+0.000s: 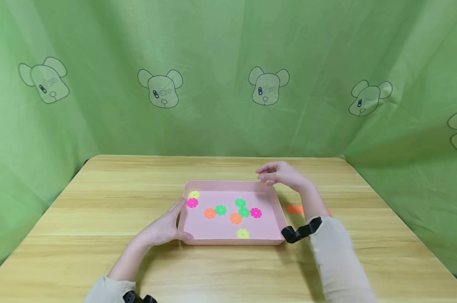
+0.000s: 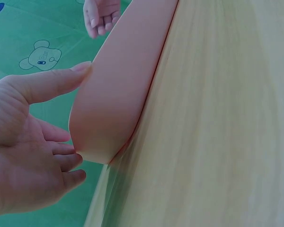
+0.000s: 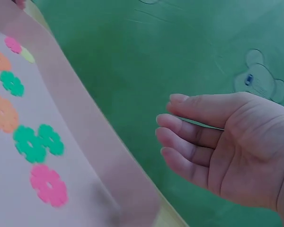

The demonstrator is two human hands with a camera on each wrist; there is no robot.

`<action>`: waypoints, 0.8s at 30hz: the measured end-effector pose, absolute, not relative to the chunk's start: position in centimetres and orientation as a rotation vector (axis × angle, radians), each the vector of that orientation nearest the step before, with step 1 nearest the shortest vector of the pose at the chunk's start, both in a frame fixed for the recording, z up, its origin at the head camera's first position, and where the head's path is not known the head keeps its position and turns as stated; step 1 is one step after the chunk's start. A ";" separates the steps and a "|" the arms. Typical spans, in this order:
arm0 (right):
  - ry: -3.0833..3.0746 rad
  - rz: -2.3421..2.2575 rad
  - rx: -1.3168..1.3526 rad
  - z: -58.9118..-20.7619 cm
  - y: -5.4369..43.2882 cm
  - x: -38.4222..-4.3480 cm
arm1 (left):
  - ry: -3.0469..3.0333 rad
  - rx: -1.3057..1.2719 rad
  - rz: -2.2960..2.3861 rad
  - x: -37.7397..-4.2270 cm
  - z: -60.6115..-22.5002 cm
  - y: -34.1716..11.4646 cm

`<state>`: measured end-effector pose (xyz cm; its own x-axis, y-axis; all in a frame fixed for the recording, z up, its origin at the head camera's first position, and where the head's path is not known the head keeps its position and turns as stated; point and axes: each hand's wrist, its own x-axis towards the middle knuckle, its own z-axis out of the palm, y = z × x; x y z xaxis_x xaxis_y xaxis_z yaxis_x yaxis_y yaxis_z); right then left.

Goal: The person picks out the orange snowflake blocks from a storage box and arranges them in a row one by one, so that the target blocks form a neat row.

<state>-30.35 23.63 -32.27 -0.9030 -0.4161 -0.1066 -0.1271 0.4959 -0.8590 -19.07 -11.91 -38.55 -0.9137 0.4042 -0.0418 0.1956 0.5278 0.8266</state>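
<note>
A shallow pink tray [image 1: 228, 241] lies on the table. Inside are several flat, notched, flower-shaped plastic discs: a green disc [image 1: 220, 210], an orange disc [image 1: 210, 213], a pink disc [image 1: 256, 213], a yellow disc [image 1: 243, 233] and others. My left hand [image 1: 163, 227] rests against the tray's left side, its thumb at the near left corner. In the left wrist view the thumb touches the rim and the other fingers bend loosely by the outer wall. Above the tray's far right corner hovers my right hand [image 3: 227, 146], fingers loosely bent, holding nothing.
Orange discs [image 1: 292, 208] lie on the wooden table [image 1: 99, 210] right of the tray, partly hidden by my right forearm. A green curtain [image 1: 213, 134] with printed bear heads stands behind the table and along its sides.
</note>
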 end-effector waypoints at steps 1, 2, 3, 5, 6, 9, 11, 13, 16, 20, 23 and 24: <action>2.438 -1.342 -0.473 -32.4 23.2 -30.5 | 2.542 0.509 1.326 -19.1 -38.6 -11.9; 2.429 -1.322 -0.493 -32.5 22.7 -30.6 | 2.542 0.510 1.324 -19.1 -38.6 -11.9; 2.427 -1.298 -0.512 -32.6 22.3 -30.7 | 2.544 0.512 1.321 -19.1 -38.7 -12.0; 2.425 -1.242 -0.553 -32.9 21.5 -30.9 | 2.548 0.513 1.316 -19.2 -38.7 -12.0; 2.427 -1.211 -0.571 -33.1 21.1 -31.0 | 2.547 0.513 1.316 -19.2 -38.8 -12.0; 2.397 -1.141 -0.627 -33.6 20.0 -31.1 | 2.547 0.515 1.312 -19.3 -38.8 -12.1; 2.347 -1.114 -0.654 -34.0 19.5 -31.0 | 2.546 0.513 1.309 -19.3 -38.8 -12.1; 2.287 -1.094 -0.670 -34.3 19.1 -30.9 | 2.544 0.512 1.310 -19.3 -38.8 -12.1; 2.237 -1.029 -0.689 -34.6 18.4 -30.8 | 2.540 0.507 1.317 -19.3 -38.7 -12.1; 2.249 -0.931 -0.700 -34.9 17.6 -30.9 | 2.543 0.510 1.316 -19.3 -38.8 -12.1; 2.253 -0.884 -0.692 -35.1 17.2 -30.8 | 2.547 0.515 1.312 -19.4 -38.8 -12.1; 2.249 -0.867 -0.693 -35.0 17.0 -30.8 | 2.546 0.516 1.313 -19.4 -38.9 -12.1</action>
